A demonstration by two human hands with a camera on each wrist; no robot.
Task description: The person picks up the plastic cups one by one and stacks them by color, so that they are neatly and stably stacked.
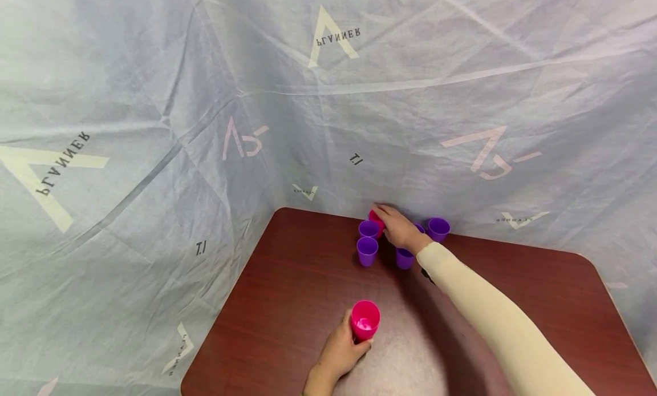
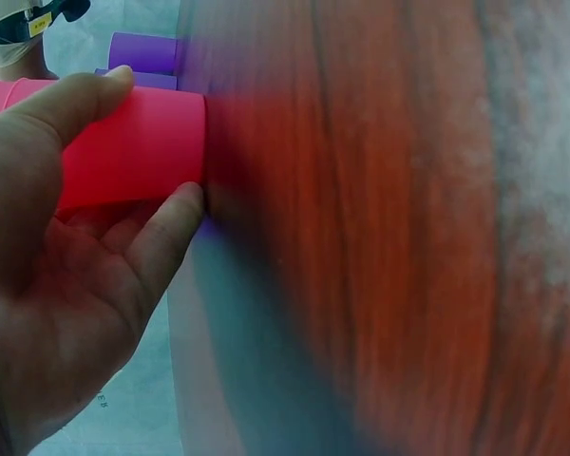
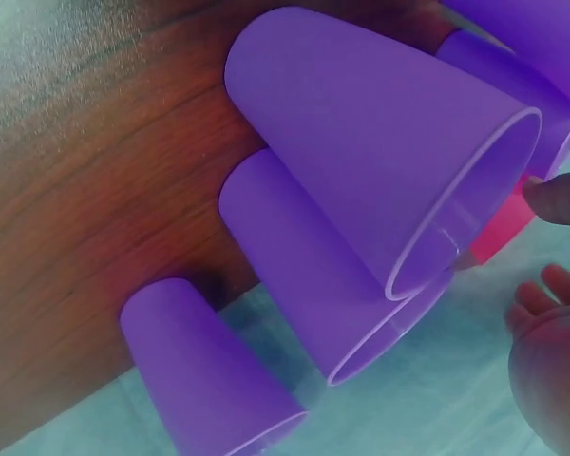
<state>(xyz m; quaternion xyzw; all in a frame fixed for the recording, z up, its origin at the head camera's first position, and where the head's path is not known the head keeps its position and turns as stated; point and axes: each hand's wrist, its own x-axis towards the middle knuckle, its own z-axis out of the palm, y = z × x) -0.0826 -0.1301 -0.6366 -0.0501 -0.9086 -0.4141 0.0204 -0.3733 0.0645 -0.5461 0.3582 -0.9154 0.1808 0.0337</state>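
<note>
My left hand (image 1: pixel 341 347) grips a pink cup (image 1: pixel 365 319) near the front of the table, its mouth facing up. In the left wrist view, thumb and fingers lie on either side of this pink cup (image 2: pixel 138 142), and extra rim lines show at its far left. At the table's back edge my right hand (image 1: pixel 399 229) holds another pink cup (image 1: pixel 380 230), partly hidden by the fingers. Two purple cups, a nearer one (image 1: pixel 366 253) and a farther one (image 1: pixel 368 228), stand upright beside it. In the right wrist view, only a strip of the pink cup (image 3: pixel 503 228) shows behind purple cups.
Right of those, a purple cup (image 1: pixel 405 260) stands below my right wrist, and another purple cup (image 1: pixel 438 229) is at the back edge. One more is partly hidden by the arm. A grey printed cloth (image 1: pixel 410 128) hangs behind the brown table (image 1: pixel 287 282).
</note>
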